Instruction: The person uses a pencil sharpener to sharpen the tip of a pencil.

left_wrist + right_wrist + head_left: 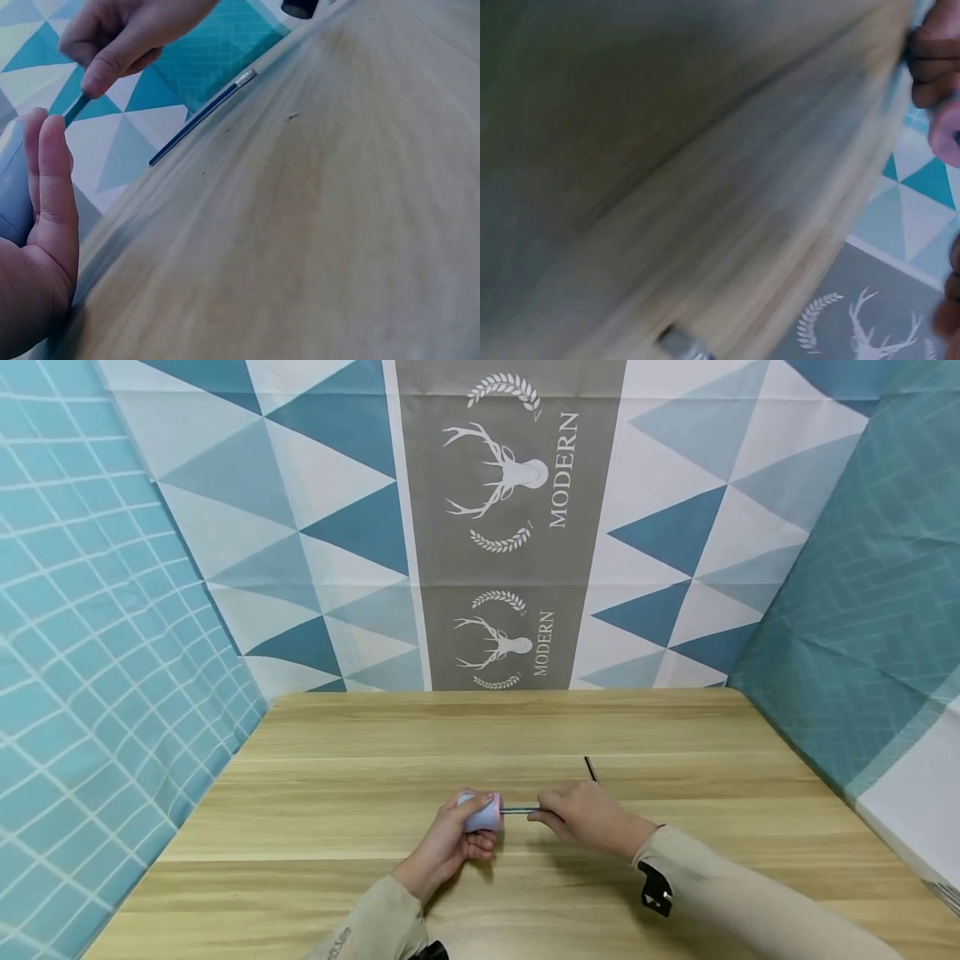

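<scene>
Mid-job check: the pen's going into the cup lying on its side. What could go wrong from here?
1. The left hand holds the cup on its side; it may roll or twist if the grip loosens.
2. The right hand pinches the pen near its back end, so the tip could catch the pink rim.
3. A second pen lies loose just beyond the right hand; a careless move might knock it across the table.

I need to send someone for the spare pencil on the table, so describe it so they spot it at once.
On the wooden table, look just beyond the right hand. The thin dark pencil lies there alone on the bare wood, untouched, unlike the one the hand holds.
</scene>
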### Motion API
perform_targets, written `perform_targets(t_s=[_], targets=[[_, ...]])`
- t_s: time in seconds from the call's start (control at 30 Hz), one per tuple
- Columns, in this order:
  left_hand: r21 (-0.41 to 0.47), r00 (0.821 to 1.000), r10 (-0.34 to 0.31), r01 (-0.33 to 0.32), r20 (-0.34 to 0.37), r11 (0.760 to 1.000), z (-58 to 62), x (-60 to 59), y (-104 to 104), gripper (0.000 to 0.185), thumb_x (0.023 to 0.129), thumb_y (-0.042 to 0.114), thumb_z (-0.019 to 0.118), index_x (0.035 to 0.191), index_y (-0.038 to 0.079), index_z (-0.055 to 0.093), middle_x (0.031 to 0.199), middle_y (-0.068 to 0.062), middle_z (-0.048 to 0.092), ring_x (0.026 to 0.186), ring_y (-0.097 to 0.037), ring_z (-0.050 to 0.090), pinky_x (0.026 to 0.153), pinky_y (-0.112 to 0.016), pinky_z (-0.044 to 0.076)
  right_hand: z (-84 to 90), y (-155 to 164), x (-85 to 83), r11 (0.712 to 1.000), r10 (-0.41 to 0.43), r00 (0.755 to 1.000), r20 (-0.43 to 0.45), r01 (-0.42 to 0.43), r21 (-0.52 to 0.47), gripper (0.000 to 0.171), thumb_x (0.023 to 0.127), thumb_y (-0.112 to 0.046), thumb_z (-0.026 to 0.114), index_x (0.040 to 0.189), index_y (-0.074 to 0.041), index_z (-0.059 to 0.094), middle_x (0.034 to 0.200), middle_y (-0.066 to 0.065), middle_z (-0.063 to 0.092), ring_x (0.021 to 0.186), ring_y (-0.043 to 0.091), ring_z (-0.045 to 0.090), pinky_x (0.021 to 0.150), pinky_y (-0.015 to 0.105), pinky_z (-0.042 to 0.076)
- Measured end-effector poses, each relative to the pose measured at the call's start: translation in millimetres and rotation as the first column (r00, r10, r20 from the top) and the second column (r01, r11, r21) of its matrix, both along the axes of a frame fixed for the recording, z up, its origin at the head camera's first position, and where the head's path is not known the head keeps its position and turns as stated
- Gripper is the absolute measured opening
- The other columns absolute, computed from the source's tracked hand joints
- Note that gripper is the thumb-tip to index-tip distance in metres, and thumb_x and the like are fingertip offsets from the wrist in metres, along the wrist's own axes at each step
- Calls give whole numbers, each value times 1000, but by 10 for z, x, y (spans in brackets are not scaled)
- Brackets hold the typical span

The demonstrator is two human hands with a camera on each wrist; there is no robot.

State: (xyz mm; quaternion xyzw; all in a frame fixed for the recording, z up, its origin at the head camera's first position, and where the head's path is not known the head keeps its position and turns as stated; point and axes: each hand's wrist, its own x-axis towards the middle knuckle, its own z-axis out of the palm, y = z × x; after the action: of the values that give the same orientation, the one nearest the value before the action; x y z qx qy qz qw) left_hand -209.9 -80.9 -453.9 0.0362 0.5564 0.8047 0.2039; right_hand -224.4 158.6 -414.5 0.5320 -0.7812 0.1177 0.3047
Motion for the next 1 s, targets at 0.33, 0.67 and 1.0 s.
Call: perform_targets(t_s=[0.33,0.67,1.0], targets=[[7,1000,6,-6,-5,1000,-3,-10,-26,20,98,25,58,109,10,52,65,-5,64,45,-7,59,45,-23,56,313,-32,-73,968,-20,-47,999,250,31,32,96,-24,66,73,-4,55,48,-6,31,40,6,22,37,19,17],[0,1000,-16,16,-25,1000,10,-12,12,22,96,23,59,112,8,56,65,-6,65,46,-8,60,46,-24,57,289,77,-71,966,-32,-84,996,253,52,32,100,-27,61,88,3,60,51,-2,40,41,8,27,38,21,23],[15,1000,-22,22,-17,1000,-2,-23,15,14,99,25,55,99,11,52,63,-4,64,46,-8,60,47,-25,57,330,270,14,987,-44,936,351,-13,159,8,100,-19,62,100,-11,64,74,-9,58,59,-2,48,51,14,44]])
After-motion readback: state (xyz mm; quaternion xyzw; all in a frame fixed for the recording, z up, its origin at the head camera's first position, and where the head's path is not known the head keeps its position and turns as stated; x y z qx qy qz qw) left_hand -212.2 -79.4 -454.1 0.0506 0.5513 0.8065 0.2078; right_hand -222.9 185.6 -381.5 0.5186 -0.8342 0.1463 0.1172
